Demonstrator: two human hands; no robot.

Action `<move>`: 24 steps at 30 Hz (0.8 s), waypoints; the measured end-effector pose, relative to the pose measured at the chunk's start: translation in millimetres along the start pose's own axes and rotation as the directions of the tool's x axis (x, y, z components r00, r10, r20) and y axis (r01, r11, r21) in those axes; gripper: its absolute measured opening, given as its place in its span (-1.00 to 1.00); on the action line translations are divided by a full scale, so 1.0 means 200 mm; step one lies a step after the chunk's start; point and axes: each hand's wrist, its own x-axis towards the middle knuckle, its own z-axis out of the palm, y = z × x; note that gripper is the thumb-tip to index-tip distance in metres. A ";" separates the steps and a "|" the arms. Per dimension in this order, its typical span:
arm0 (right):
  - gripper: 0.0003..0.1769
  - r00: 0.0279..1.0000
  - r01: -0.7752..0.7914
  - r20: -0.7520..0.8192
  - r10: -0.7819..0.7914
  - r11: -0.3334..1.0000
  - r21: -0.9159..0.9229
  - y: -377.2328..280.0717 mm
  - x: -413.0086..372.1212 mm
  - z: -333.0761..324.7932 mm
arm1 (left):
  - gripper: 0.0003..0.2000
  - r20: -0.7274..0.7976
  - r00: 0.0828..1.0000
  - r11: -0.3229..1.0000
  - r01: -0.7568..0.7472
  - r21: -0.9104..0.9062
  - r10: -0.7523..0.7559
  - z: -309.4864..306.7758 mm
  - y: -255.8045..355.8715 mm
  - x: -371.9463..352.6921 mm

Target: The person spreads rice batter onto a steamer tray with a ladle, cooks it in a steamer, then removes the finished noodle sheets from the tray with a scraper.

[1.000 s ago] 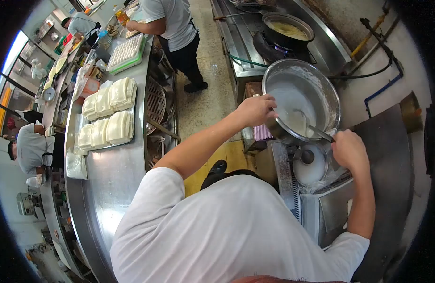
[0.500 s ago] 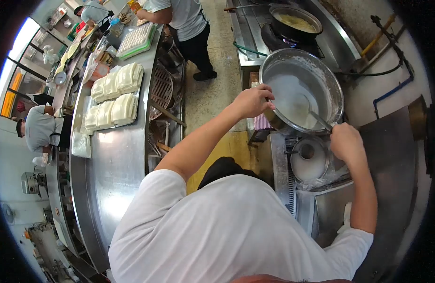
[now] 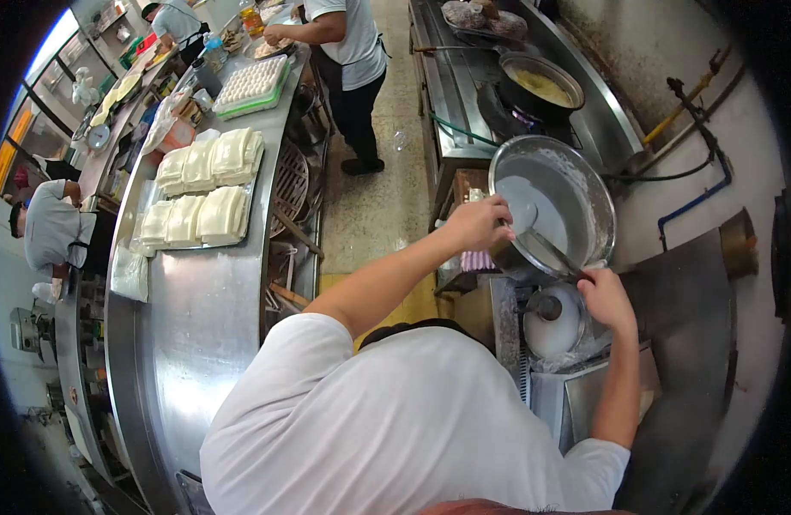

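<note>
A large metal bowl holds thin whitish liquid, and pale smears coat its inner wall. My left hand is closed on the bowl's left rim. In my right hand, at the near right rim, is the handle of a ladle. The ladle slants across the bowl, its head dipped in the liquid on the left side. Just below the bowl stands a smaller pot of white liquid, with a dark round object over it that I cannot make out.
A pan of yellowish contents sits on a burner beyond the bowl. Left, a steel table bears stacked pale dough sheets and a tray of white rounded pieces. A co-worker stands in the aisle; others work farther back.
The ladle's head has swung from the right part of the bowl to its left side. My right hand has turned with the handle. The whole view has shifted, and my left hand stays on the rim.
</note>
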 end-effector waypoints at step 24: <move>-0.56 0.772 -0.340 -0.517 0.369 0.928 0.154 -0.43 -0.49 0.53 | -0.65 -0.064 0.998 0.980 -0.035 -0.195 0.023 0.07 -0.07 0.01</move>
